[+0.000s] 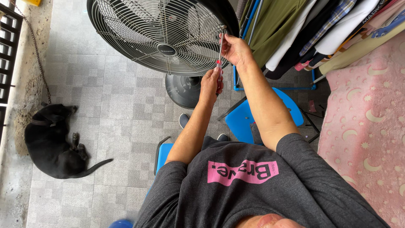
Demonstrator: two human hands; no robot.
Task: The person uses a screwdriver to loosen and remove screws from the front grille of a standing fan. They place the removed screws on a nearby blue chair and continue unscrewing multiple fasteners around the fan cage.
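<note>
Closest to the lens, a dark grey shirt (pixel 253 190) with a pink patch fills the bottom of the head view, and both bare forearms reach out from it toward a big floor fan (pixel 164 36). The left hand (pixel 211 84) is wrapped around the red handle of a screwdriver (pixel 219 59), fingers curled tight together on the grip, and that low hold looks suited to turning it. The shaft runs straight up to the right rim of the wire grille, where the tip meets the edge. Up there is the right hand (pixel 236 50), fingers pinched around the top of the shaft at the rim, seemingly steadying the tip so it stays seated on whatever fastener sits there; the fastener itself is too small to make out. The fan stands upright on its round black base (pixel 185 88), facing the person, which puts the rim within easy reach. A blue stool (pixel 253 114) sits just beside the right arm. To the left, well apart, a black dog (pixel 50 141) lies curled on the grey tiles. Clothes (pixel 320 29) hang on a rack at upper right, above a pink mat (pixel 367 126)
</note>
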